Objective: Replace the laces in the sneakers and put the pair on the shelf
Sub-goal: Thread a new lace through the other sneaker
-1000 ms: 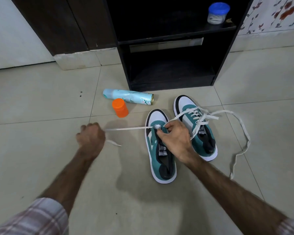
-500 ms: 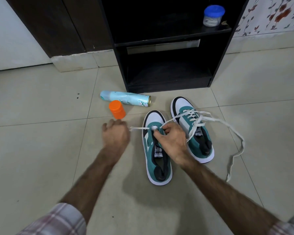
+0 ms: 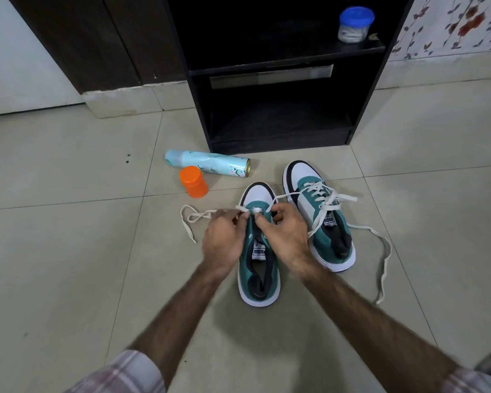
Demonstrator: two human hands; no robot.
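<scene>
Pale floor tiles (image 3: 68,251) carry everything, with a dark two-level shelf (image 3: 281,66) standing against the wall at the back. Two teal-and-white sneakers sit side by side in front of it, toes toward the shelf. One of them, the left sneaker (image 3: 258,268), has only its lowest eyelets threaded — its white lace (image 3: 194,218) trails off in a loose loop across the tile to the left, and the other end runs right toward the second shoe. Just beside it, the right sneaker (image 3: 321,217) is laced most of the way up, and its own lace (image 3: 383,265) snakes out over the floor to the right.

Both hands meet over the toe end of the left sneaker. The left hand (image 3: 224,239) has its fingers curled, pinching the lace near the eyelets; the right hand (image 3: 284,236) is curled too, its fingertips pinching the lace at the same spot.

One light-blue spray can (image 3: 207,163) lies on its side near the shelf's foot, with one orange cap (image 3: 194,181) standing just beside it. One blue-lidded jar (image 3: 355,24) sits on the upper shelf board.
</scene>
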